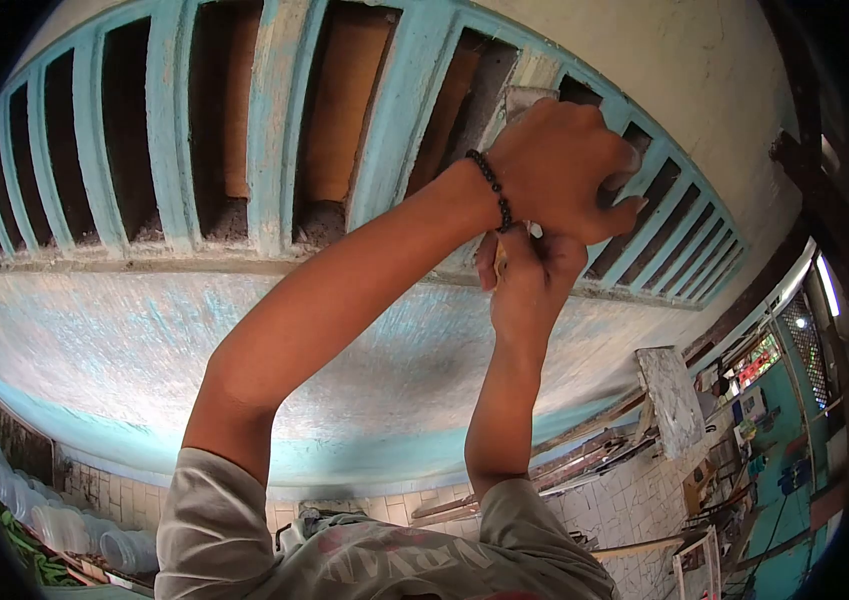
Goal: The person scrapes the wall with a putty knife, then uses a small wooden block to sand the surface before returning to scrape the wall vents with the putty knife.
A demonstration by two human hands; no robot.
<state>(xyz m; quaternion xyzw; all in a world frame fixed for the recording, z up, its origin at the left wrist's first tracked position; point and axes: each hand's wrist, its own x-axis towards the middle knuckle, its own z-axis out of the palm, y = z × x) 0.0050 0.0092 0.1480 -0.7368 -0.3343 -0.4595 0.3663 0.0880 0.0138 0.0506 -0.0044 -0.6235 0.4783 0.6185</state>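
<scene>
My left hand [566, 172], with a dark beaded bracelet [490, 188] at its wrist, is raised against the blue slatted window [169, 125]. Its fingers are curled and the thumb stands a little apart. A greyish flat piece [526, 99] shows at the knuckles, over a worn slat; whether the hand grips it is hidden. Just below, partly behind the left wrist, my right hand [529, 270] is closed in a fist. Small yellowish and white bits show at its fingers, too little to name what it holds.
Under the slats runs a ledge and a worn, blue-streaked wall [344, 350]. Clear plastic containers [69, 525] stand at lower left. On the right are a leaning board [671, 400], wooden strips [584, 455] and cluttered shelving [719, 485] over a tiled floor [604, 520].
</scene>
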